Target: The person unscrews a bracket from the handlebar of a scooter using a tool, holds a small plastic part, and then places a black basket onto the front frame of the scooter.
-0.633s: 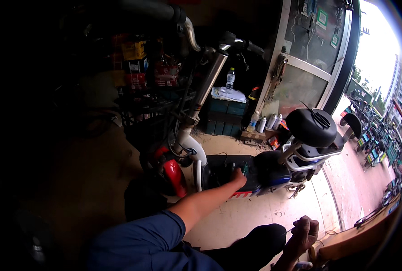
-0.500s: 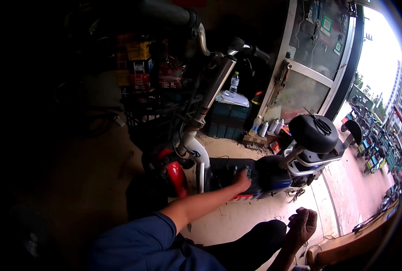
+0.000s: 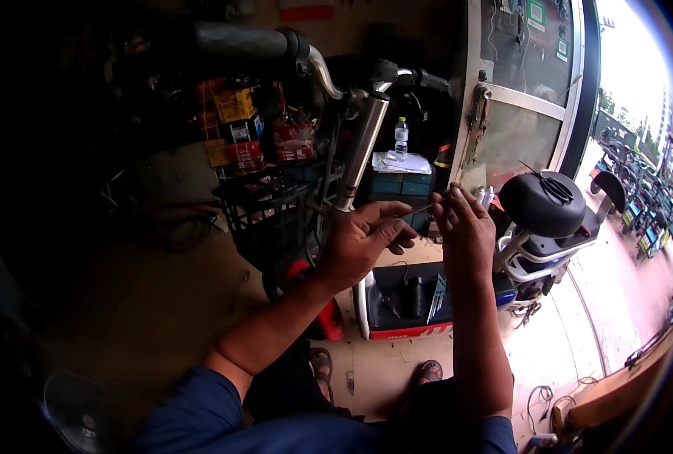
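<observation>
My left hand (image 3: 363,240) is raised in front of the scooter's steering column, thumb and forefinger pinched and the other fingers curled. My right hand (image 3: 465,225) is level with it, fingertips pressed together. A thin dark strand like a wire (image 3: 425,207) runs between the two sets of fingertips; its ends are hidden in the fingers. Below lies the black footboard (image 3: 457,274) of an electric scooter with a red side edge. On it rest a small black cylindrical object (image 3: 414,296) and a teal, flat-bladed tool (image 3: 437,296) whose kind is unclear.
The handlebar (image 3: 245,41) and a black basket (image 3: 264,216) stand at the left. Rightward is the scooter's black saddle (image 3: 542,204). Behind, a water bottle (image 3: 401,136) stands on papers over a dark box. A glass door (image 3: 529,98) opens onto parked two-wheelers.
My left hand has left the footboard and risen toward the steering column. My right hand has come up from the lower right to meet it. The view has shifted slightly.
</observation>
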{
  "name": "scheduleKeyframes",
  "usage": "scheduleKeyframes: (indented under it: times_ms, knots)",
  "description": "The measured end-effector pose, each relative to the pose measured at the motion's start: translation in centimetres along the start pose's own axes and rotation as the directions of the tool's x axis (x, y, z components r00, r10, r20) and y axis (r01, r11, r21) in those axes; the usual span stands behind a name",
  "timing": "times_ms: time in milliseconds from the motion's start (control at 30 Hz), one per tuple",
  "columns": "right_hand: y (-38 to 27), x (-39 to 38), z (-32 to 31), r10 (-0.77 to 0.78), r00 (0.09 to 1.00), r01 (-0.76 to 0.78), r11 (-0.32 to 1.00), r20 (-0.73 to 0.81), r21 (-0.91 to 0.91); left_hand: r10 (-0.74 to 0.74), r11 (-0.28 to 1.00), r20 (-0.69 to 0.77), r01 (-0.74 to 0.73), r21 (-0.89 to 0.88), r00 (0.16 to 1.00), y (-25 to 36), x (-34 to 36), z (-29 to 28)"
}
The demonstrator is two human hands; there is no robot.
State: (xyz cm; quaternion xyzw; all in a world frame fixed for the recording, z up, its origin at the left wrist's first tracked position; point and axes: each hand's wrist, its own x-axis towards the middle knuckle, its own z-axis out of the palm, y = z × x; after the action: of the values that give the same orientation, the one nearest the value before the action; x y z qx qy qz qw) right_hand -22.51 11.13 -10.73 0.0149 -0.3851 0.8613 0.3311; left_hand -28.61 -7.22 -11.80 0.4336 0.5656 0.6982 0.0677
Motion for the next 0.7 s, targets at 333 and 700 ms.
scheduleKeyframes:
  times_ms: [333, 700]
  knots:
    - [6.5, 2.9, -2.3, 0.298, 0.852, -0.201, 0.945, 0.431, -0.256, 0.136, 0.99, -0.25, -0.119, 0.081, 0.959, 1.3, 3.7, -4.2]
    - [12.1, 10.2, -4.8, 0.195, 0.894, -0.363, 0.843, 0.404, 0.396, 0.197, 0.901, -0.24, -0.078, 0.428, 0.95, -5.4, 16.0, 3.2]
